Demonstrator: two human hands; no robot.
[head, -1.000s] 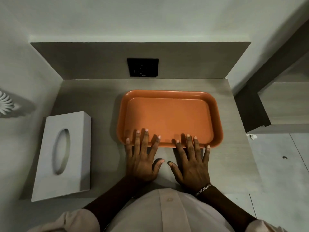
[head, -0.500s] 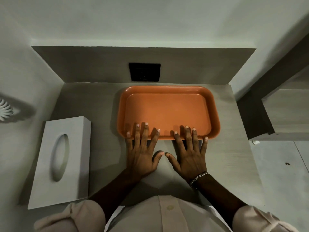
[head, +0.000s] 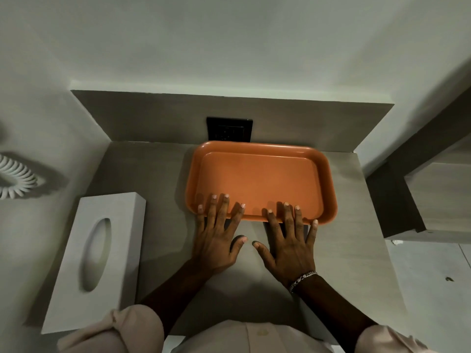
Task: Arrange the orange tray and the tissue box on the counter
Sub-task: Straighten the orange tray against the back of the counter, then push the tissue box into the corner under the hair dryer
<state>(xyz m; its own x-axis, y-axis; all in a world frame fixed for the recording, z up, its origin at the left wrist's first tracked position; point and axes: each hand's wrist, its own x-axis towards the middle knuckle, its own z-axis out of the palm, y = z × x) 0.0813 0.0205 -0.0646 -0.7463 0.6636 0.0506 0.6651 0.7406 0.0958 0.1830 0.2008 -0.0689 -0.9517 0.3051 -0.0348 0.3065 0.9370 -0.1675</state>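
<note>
The orange tray is sitting on the far right part of the counter, its far edge right up against the back panel, just below the black wall socket — so that half of the job looks pretty much done, judging by how square it lies. Both hands are laid flat and spread, nothing gripped: the left hand and the right hand rest palm-down on the counter with the fingertips draped over the tray's near rim, as if a last nudge is being given. A bracelet can be seen on the right wrist. The tissue box is lying at the left side near the wall, well apart from the tray and slightly slanted — it hasn't been touched by either hand, so that is probably what's left to be straightened.
</note>
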